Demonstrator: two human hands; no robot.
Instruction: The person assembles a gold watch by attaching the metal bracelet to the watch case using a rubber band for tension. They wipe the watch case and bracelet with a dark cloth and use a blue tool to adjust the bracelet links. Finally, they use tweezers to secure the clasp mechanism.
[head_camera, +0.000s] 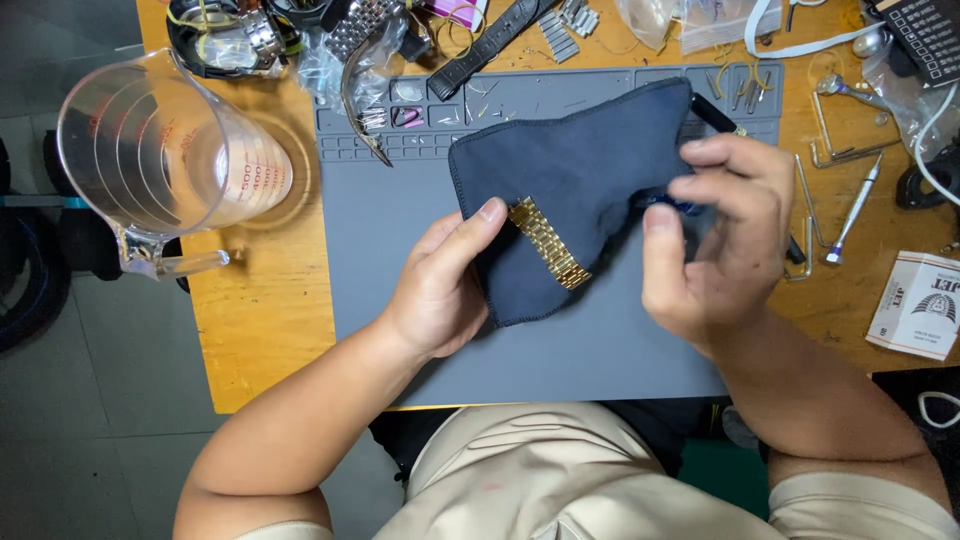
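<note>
1. Left hand (440, 290): fingers curled shut, thumb tip pressed on the upper end of a gold watch bracelet (548, 243), pinning it against the cloth it holds from below
2. Gold watch bracelet: flat strip of small polished metal links, lying diagonally on the cloth, upper end under the thumb, lower end free near the cloth's lower edge
3. Right hand (715, 240): fingers and thumb pinched closed on a bunched fold of the cloth; anything inside the fold is hidden
4. Dark navy cloth (580, 160): soft, matte, stitched hem, roughly triangular as held, stretched between both hands above the mat
5. Grey work mat (400, 260): smooth rubbery sheet with moulded compartments along its far edge, holding small metal pins and parts
6. Wooden table (260, 320): orange-brown surface beneath the mat
7. Clear plastic measuring jug (160, 160): ribbed scale markings, handle, standing at the table's left edge, well apart from the hands
8. Black watch strap (490, 45): long, lying beyond the mat's far edge among loose steel bracelets
9. Small screwdriver (855, 210): slim metal shaft, right of the mat
10. White cardboard box (920, 305): small, printed, at the table's right edge
</note>
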